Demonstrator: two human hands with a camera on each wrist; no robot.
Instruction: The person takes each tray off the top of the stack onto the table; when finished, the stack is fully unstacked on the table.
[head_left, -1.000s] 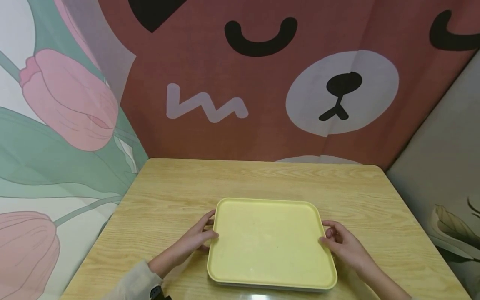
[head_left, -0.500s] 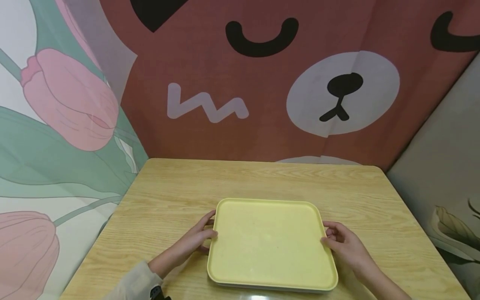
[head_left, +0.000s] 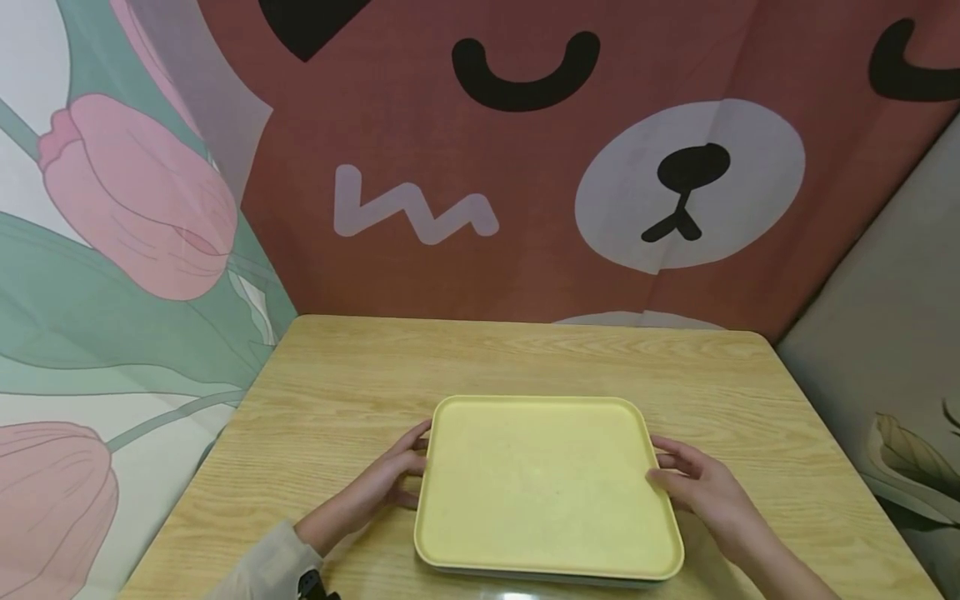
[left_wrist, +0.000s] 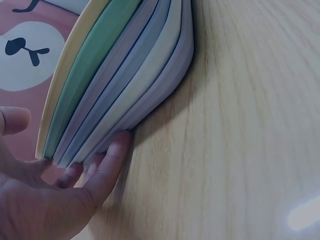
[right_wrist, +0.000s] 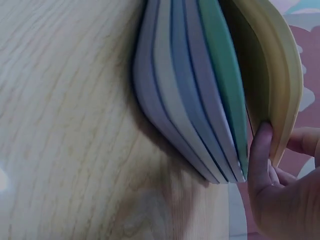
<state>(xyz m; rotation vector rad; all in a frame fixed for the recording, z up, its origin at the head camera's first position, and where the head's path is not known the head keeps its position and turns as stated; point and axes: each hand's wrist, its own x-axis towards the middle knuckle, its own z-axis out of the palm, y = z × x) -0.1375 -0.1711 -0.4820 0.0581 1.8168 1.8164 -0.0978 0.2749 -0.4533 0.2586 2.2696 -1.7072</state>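
Raised a little at 3 o'clock since half a second ago, and shifted outward on that side along with the right hand [head_left: 712, 497]: see the yellow tray [head_left: 547, 487]. At 9 o'clock, note the left hand [head_left: 371, 487], with its thumb drawn back off the rim.

Look for the yellow tray near 6 o'clock on the bench [head_left: 525, 358], topmost over the green tray [right_wrist: 221, 50], upper lilac tray [right_wrist: 199, 50], blue tray [right_wrist: 181, 50], cream tray [right_wrist: 163, 50] and lower lilac tray [right_wrist: 143, 50]. Tilted, with a gap above the green tray at 3 o'clock, but touching it at 9 o'clock.

Pinched at 3 o'clock by the right hand, with thumb over the rim and a finger in the gap below. Only touched at 9 o'clock by the left hand, with fingers extended against the lower edges and with thumb apart from the rim.

Judge the yellow tray light, stiff and hard to break, probably plastic. Expect a smooth, slightly slippery face and some cling from nesting. Best take hold by the raised rim, midway along the sides at 3 and 9 o'clock, with fingertips under the lip.
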